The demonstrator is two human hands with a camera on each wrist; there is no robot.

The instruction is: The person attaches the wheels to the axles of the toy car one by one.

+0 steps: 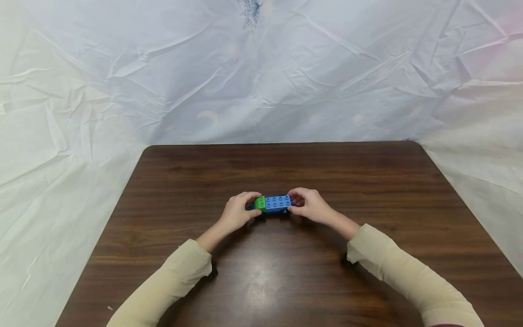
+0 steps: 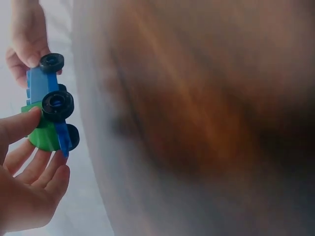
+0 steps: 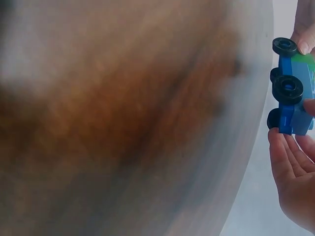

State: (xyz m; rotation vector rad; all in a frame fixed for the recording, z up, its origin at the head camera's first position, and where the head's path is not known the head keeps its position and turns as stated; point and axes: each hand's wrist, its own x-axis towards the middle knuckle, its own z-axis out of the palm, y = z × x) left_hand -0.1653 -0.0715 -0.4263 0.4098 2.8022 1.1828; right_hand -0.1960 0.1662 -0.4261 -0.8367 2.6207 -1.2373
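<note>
A toy car built of bricks is between both hands near the middle of the head view. It has a green rounded brick at its left end and a light blue studded brick beside it. Both sit on a darker blue wheeled base with black wheels. My left hand pinches the green end between thumb and fingers. At the other end, my right hand grips the light blue brick, thumb on the near side. Whether the wheels touch the table cannot be told.
A dark brown wooden table with rounded far corners lies under the hands. Behind it and at both sides hangs a wrinkled whitish sheet. A tiny pale scrap lies near the table's left front.
</note>
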